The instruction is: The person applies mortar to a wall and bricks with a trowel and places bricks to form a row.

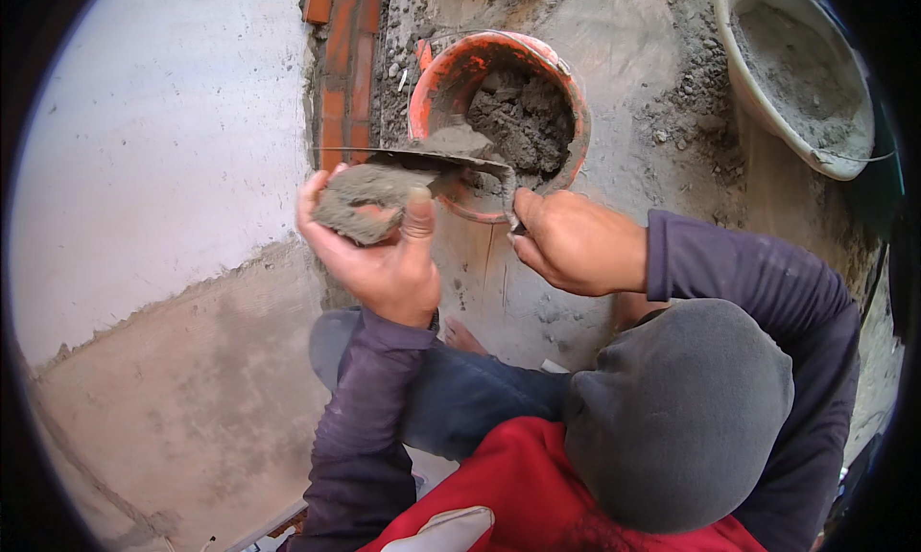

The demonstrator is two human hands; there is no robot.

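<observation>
In the head view, the left grip (389, 272) is cradling a brick (370, 211) coated with mortar (360, 189); the right grip (583, 241) is clasping a trowel (484, 162). The brick is hovering just beside the orange bucket (449, 74), near the floor's (624, 34) left edge. Angling the trowel shallowly while bracing the brick should be giving an even coat.

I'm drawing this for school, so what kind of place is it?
Probably a building site: there's an orange bucket with grey mortar inside, a trowel, and laid bricks.

Bucket (442, 80) holds mortar (526, 120), left of basin (763, 116) holding perhaps sand (798, 61)
</observation>
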